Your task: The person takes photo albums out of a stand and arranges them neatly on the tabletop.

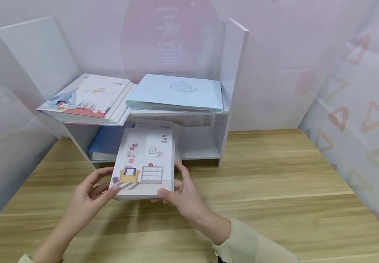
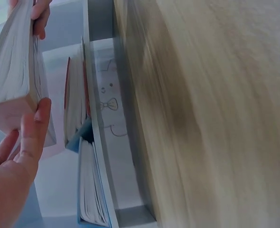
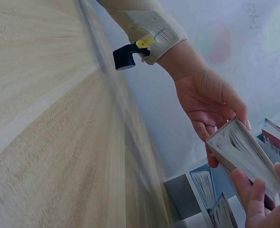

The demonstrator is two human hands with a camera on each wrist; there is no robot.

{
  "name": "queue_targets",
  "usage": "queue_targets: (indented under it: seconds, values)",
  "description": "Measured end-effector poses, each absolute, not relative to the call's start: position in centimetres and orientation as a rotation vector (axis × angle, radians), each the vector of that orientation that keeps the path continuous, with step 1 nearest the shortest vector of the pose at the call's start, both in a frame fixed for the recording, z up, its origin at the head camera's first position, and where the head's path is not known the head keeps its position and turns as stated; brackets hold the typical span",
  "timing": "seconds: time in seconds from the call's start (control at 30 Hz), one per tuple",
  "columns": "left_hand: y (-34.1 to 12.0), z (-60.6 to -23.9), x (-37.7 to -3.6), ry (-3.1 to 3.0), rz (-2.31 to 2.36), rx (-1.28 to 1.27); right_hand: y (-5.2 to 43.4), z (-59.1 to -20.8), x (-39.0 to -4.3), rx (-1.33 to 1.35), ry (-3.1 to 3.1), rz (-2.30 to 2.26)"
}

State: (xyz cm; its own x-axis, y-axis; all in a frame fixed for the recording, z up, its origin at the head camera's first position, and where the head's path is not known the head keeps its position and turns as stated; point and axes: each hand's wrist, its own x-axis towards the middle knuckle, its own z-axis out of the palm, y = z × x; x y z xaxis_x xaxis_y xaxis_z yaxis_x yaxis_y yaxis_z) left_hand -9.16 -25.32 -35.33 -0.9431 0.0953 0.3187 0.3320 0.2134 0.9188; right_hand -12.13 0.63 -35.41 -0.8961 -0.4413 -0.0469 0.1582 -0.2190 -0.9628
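Both my hands hold a thick white photo album (image 1: 146, 157) in front of a small white shelf. Its cover shows a yellow armchair and a chest of drawers. My left hand (image 1: 88, 191) grips the near left corner, thumb on the cover. At the near right corner, my right hand (image 1: 187, 197) has its thumb on the cover and fingers around the side. The right wrist view shows the page edges of the album (image 3: 242, 147) between both hands. In the left wrist view, the left hand (image 2: 23, 152) supports its lower end.
The white shelf (image 1: 223, 142) stands on a wooden table (image 1: 275, 190). Several white albums (image 1: 90, 95) lie stacked at its upper left, beside a light blue whale album (image 1: 179, 91). Below, a dark blue album (image 1: 107, 142) lies in the lower compartment, with another white album partly hidden.
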Motion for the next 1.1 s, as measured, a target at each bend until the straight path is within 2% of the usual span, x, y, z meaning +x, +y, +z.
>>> queue_targets:
  seconds: [0.33, 1.1]
  values:
    - [-27.4, -36.1, -8.8, -2.236, -1.860, -0.396, -1.0, -35.5, -12.0, -0.347, 1.698, -2.110]
    - [-35.7, -37.3, -7.6, -2.270, -2.026, -0.486, -5.4, -36.2, -11.7, -0.460, 1.467, -2.051]
